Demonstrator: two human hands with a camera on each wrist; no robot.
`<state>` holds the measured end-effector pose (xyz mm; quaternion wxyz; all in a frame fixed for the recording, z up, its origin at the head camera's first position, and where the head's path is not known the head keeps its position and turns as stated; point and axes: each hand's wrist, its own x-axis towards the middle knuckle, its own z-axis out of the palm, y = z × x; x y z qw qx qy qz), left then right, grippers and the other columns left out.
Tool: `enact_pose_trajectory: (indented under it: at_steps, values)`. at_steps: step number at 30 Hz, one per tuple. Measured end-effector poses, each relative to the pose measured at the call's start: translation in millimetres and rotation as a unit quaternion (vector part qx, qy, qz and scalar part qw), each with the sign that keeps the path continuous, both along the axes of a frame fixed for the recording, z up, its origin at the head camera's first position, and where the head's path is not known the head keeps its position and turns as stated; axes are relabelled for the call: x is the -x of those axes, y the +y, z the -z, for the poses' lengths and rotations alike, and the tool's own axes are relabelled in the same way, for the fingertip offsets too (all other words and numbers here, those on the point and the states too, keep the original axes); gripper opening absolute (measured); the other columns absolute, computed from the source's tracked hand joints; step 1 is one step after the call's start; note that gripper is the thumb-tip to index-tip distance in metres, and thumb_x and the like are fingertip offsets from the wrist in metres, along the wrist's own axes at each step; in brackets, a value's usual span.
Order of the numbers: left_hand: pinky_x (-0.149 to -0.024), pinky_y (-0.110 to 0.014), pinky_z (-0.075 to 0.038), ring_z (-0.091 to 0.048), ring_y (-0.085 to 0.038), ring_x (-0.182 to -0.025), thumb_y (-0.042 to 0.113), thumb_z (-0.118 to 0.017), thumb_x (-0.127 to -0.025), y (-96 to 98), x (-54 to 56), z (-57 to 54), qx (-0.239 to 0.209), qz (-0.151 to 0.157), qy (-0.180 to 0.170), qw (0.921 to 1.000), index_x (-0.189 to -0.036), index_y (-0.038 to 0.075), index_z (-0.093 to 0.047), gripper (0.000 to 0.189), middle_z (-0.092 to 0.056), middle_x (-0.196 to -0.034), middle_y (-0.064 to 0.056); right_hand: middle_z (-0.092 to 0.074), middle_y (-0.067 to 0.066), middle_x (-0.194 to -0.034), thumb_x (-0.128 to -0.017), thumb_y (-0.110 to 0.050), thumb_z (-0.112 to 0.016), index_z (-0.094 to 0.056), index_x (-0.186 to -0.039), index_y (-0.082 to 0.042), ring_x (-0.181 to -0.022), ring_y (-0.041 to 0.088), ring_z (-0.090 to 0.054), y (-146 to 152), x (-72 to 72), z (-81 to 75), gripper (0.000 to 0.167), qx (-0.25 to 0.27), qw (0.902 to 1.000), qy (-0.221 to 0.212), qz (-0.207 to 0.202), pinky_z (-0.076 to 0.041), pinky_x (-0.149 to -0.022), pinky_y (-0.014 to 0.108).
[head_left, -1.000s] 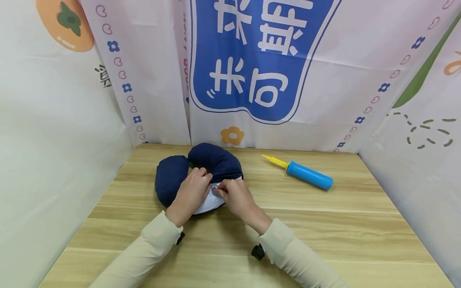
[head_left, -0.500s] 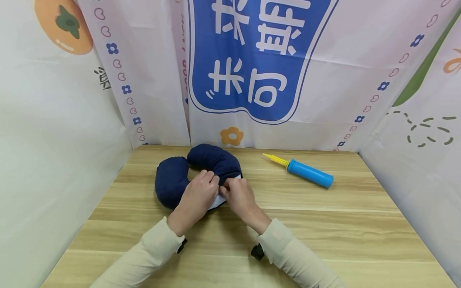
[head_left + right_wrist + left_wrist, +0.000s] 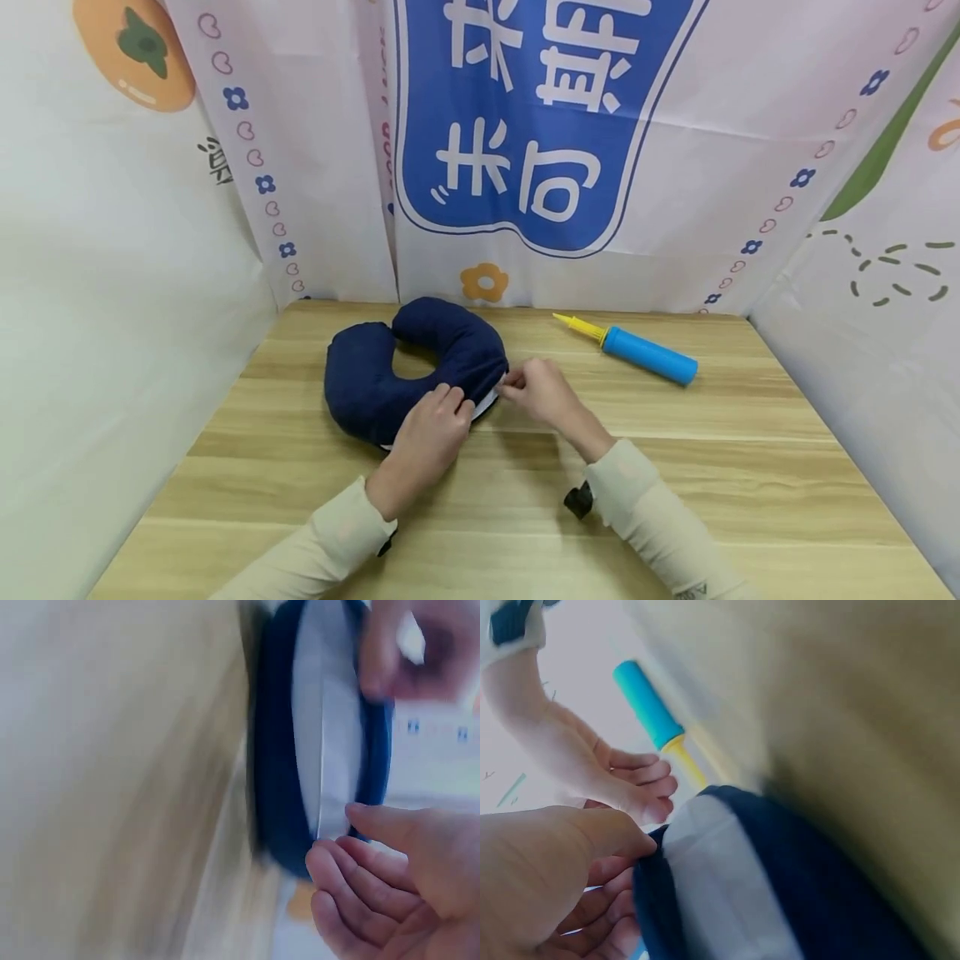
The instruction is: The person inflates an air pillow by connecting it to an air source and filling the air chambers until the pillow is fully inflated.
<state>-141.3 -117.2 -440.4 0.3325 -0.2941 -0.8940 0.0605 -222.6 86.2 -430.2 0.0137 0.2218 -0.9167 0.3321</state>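
A navy U-shaped neck pillow (image 3: 367, 375) lies on the table, its opening toward the back. Along its front right side the cover gapes, showing a white inner layer (image 3: 334, 727). With thumb and fingers, my left hand (image 3: 433, 429) pinches the cover's upper edge, which the left wrist view shows as a navy border beside the white. My right hand (image 3: 543, 392) is at the right end of the gap, thumb and curled fingers around the edge where the white narrows.
Behind and to the right lies a hand air pump, its blue barrel (image 3: 648, 354) ending in a yellow nozzle (image 3: 577, 325). The wooden table (image 3: 675, 475) meets printed cloth walls (image 3: 330, 167) at the back and both sides.
The navy cover has come over most of the white inner layer, leaving a narrow strip. Both hands have shifted right along the pillow, the right one to its right side.
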Motion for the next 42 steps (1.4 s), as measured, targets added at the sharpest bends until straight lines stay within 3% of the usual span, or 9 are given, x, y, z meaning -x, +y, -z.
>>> enact_pose_trajectory:
  at_steps: [4,8,13,18,27,34,38,42]
  values:
    - [-0.066,-0.033,-0.053,-0.057,-0.024,-0.076,0.001,-0.075,-0.088,0.3,-0.8,11.7,0.001,-0.003,0.010,0.9999,-0.086,0.006,-0.070,0.007,-0.063,-0.084,-0.008,-0.081,0.008,-0.091,-0.097,-0.013,-0.077,-0.082,-0.100,-0.002,-0.080,0.016,-0.075,15,21.2,7.2,0.012,0.010,0.9995,-0.018,0.023,-0.062,-0.073,0.030]
    - [-0.065,-0.033,-0.052,-0.056,-0.024,-0.076,0.001,-0.077,-0.088,-0.1,-4.5,18.9,-0.012,-0.007,0.002,0.9999,-0.090,0.005,-0.070,0.008,-0.062,-0.085,-0.008,-0.081,0.012,-0.097,-0.099,-0.009,-0.073,-0.080,-0.105,0.001,-0.087,0.020,-0.076,19,35.0,21.9,0.013,0.014,0.9994,-0.025,0.021,-0.062,-0.080,0.035]
    - [-0.067,-0.033,-0.053,-0.055,-0.024,-0.078,0.003,-0.081,-0.086,0.3,-9.0,20.2,-0.019,-0.016,-0.017,0.9996,-0.093,0.005,-0.069,0.014,-0.062,-0.087,-0.009,-0.081,0.009,-0.094,-0.100,-0.004,-0.069,-0.080,-0.103,-0.001,-0.085,0.017,-0.073,15,42.1,37.1,0.012,0.020,0.9996,-0.011,0.017,-0.059,-0.085,0.037]
    - [-0.070,-0.033,-0.053,-0.055,-0.024,-0.080,0.001,-0.081,-0.087,-2.9,-10.1,19.5,-0.026,-0.022,-0.034,0.9988,-0.096,0.005,-0.070,0.015,-0.062,-0.089,-0.009,-0.079,0.005,-0.088,-0.100,-0.004,-0.068,-0.079,-0.098,-0.004,-0.078,0.013,-0.069,15,40.6,38.3,0.011,0.021,0.9996,0.008,0.015,-0.058,-0.077,0.031]
    - [-0.071,-0.034,-0.053,-0.055,-0.024,-0.081,-0.007,-0.075,-0.088,-22.5,-11.9,10.2,-0.061,0.002,-0.034,0.9976,-0.098,0.004,-0.071,0.015,-0.063,-0.091,-0.009,-0.079,0.007,-0.087,-0.100,-0.007,-0.070,-0.081,-0.099,-0.001,-0.072,0.008,-0.067,32,24.7,16.5,0.012,-0.011,0.9977,0.056,-0.035,-0.058,-0.068,0.027]
    - [-0.070,-0.036,-0.053,-0.055,-0.026,-0.080,-0.009,-0.076,-0.087,-43.9,-11.8,-3.7,-0.067,0.010,-0.031,0.9972,-0.097,0.001,-0.071,0.015,-0.063,-0.090,-0.011,-0.077,0.001,-0.076,-0.098,-0.006,-0.072,-0.082,-0.093,-0.006,-0.062,0.000,-0.060,41,-4.1,-2.5,0.011,-0.018,0.9921,0.094,-0.081,-0.052,-0.060,0.019]
    - [-0.069,-0.036,-0.053,-0.056,-0.028,-0.080,-0.009,-0.078,-0.085,-55.0,-4.8,-10.4,-0.067,0.002,-0.023,0.9975,-0.096,0.000,-0.071,0.016,-0.064,-0.089,-0.011,-0.077,0.000,-0.075,-0.095,-0.005,-0.074,-0.082,-0.091,-0.007,-0.063,0.000,-0.064,39,-25.3,-12.1,0.010,-0.004,0.9867,0.126,-0.102,-0.052,-0.060,0.016]
    - [-0.067,-0.036,-0.051,-0.054,-0.029,-0.076,-0.011,-0.081,-0.080,-64.7,9.7,-13.4,-0.074,-0.004,-0.007,0.9972,-0.094,-0.002,-0.070,0.020,-0.064,-0.086,-0.013,-0.078,0.002,-0.080,-0.095,-0.004,-0.074,-0.082,-0.091,-0.005,-0.067,0.003,-0.068,30,-44.0,-18.2,0.009,0.014,0.9842,0.131,-0.119,-0.054,-0.062,0.016]
